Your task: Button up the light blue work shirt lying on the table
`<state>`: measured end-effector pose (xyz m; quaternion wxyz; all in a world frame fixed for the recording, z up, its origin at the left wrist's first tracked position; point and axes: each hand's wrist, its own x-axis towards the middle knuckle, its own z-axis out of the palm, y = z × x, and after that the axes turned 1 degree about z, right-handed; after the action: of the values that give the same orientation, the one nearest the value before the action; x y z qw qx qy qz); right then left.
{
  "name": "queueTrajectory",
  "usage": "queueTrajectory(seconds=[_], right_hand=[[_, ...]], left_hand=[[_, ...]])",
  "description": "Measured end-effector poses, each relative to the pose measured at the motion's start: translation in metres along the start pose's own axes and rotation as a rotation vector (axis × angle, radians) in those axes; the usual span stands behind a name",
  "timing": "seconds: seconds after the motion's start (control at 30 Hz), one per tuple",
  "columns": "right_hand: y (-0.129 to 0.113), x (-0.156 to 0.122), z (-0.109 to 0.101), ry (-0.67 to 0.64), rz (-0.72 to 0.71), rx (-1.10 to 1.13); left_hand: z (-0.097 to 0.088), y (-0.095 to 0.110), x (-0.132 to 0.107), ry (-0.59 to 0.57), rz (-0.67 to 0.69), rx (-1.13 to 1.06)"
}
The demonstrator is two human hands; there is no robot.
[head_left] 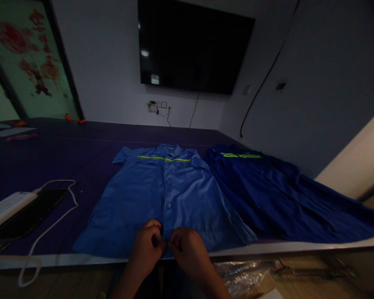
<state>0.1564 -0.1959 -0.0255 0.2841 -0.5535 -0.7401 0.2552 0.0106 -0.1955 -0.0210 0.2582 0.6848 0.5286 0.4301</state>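
A light blue short-sleeved shirt (pixel 134 199) with a yellow-green chest stripe lies spread out, collar away from me. Its button placket runs down the middle, and one button shows just above my hands. At the bottom of the placket, my left hand (pixel 149 241) pinches the shirt's front edge from the left. My right hand (pixel 187 245) pinches the same edge from the right, fingertips close to the left ones. Whatever small part sits between the fingertips is hidden. A darker blue long-sleeved shirt (pixel 262 191) lies to the right, against the light one.
Both shirts lie on a purple-topped table (pixel 90 166) with a pale front edge. At left are a black phone (pixel 28 214), a white power strip (pixel 11 205) and a looped white cable (pixel 50 228). Clear plastic wrapping (pixel 243 274) lies below the edge. A television (pixel 193 45) hangs behind.
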Motion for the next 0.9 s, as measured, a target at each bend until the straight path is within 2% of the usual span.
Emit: queueTrajectory(seconds=[0.4, 0.67, 0.9], right_hand=[[-0.011, -0.008, 0.002, -0.003, 0.049, -0.180], [-0.007, 0.002, -0.002, -0.002, 0.180, -0.043], [0.012, 0.026, -0.002, -0.179, 0.138, 0.177]], left_hand=[[-0.006, 0.000, -0.001, -0.067, 0.046, 0.014], [-0.005, -0.002, -0.003, -0.067, 0.066, 0.036], [-0.006, 0.001, -0.006, -0.051, 0.089, 0.044]])
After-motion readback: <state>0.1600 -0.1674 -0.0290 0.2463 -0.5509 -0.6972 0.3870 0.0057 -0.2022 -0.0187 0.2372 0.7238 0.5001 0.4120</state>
